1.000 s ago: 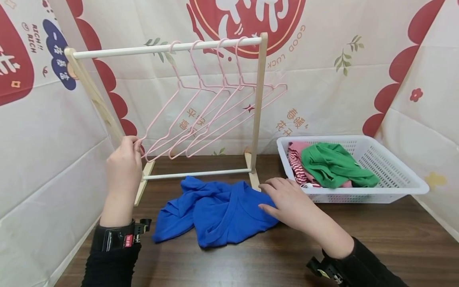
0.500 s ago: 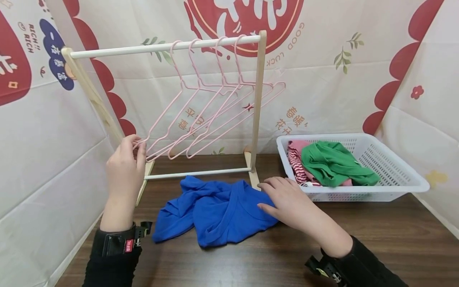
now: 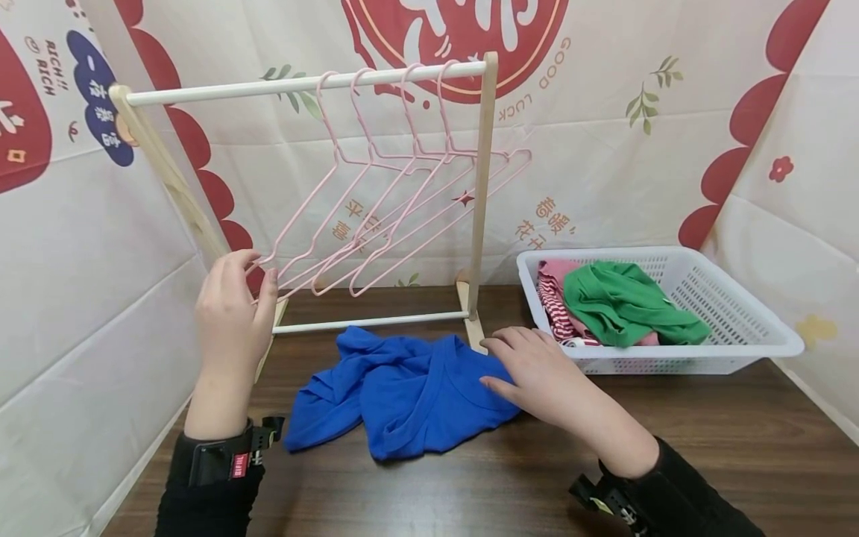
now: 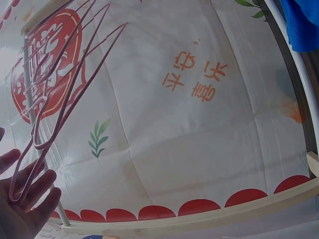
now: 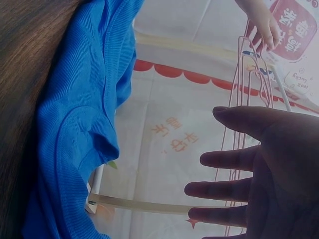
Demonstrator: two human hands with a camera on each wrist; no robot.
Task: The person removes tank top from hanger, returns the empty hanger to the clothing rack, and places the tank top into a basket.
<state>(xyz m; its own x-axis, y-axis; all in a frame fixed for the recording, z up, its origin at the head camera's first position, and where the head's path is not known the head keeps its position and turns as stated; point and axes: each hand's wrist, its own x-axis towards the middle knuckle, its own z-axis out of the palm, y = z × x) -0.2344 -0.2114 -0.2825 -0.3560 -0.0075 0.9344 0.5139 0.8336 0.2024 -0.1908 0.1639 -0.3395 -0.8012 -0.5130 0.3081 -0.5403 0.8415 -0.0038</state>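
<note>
My left hand (image 3: 231, 313) is at the near end of the leftmost pink hanger (image 3: 305, 205), its thumb spread from the fingers. In the left wrist view the hanger's end lies against the loosely extended fingers (image 4: 42, 191), not pinched. Several pink hangers hang by their hooks from the white rail (image 3: 221, 95) of a small wooden rack (image 3: 485, 186). A crumpled blue garment (image 3: 409, 395) lies on the table in front of the rack. Over its right edge is my right hand (image 3: 537, 373), fingers extended and holding nothing; whether it touches the cloth I cannot tell.
A white plastic basket (image 3: 751, 347) stands on the right of the brown table (image 3: 510, 477). In it lie a green garment (image 3: 627, 306) and pink and red-striped cloth (image 3: 553, 302). Printed fabric walls (image 3: 604, 149) enclose the back and sides.
My left thumb has come away from the fingers at the hanger's end, loosening the pinch. The leftmost hanger shifted slightly. My right hand and the blue garment have stayed put.
</note>
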